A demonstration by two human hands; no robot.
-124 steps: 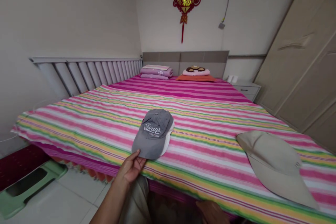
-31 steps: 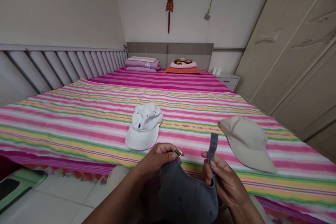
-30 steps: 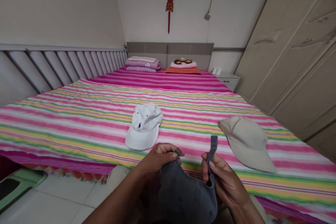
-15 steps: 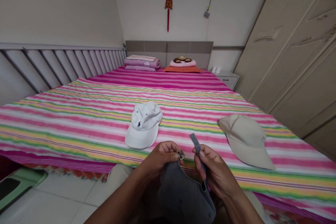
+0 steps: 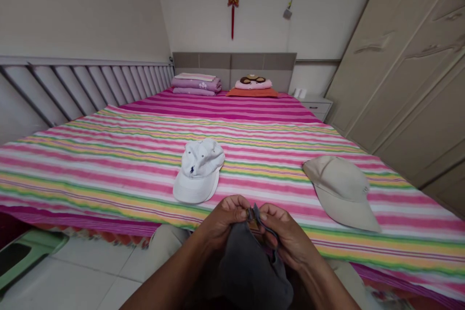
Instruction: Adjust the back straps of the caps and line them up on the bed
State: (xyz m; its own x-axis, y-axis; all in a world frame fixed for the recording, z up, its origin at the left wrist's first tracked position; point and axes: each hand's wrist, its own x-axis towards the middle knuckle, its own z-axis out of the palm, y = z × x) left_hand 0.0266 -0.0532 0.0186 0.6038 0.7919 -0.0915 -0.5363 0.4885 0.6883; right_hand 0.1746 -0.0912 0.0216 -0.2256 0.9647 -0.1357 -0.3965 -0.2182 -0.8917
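Note:
A grey cap [image 5: 250, 271] lies in my lap, back end up. My left hand [image 5: 227, 218] is closed round its rear edge and pinches the small metal buckle [image 5: 250, 213]. My right hand [image 5: 286, 237] is closed on the cap's grey strap [image 5: 262, 220], whose tip meets the buckle between my fingertips. On the striped bed [image 5: 109, 155] just beyond my hands rests a white cap [image 5: 198, 170]. A beige cap [image 5: 339, 191] lies on the bed to the right.
Folded purple bedding [image 5: 196, 84] and a pillow with a soft toy [image 5: 253, 86] sit at the headboard. A padded rail [image 5: 83, 89] lines the left wall, wardrobe doors [image 5: 410, 72] the right. A nightstand [image 5: 315, 105] stands by the headboard, a green stool [image 5: 25, 256] on the floor.
I lifted the grey cap off the white one into my lap. In the last second my right hand brought the raised strap down and left until its tip reached the buckle.

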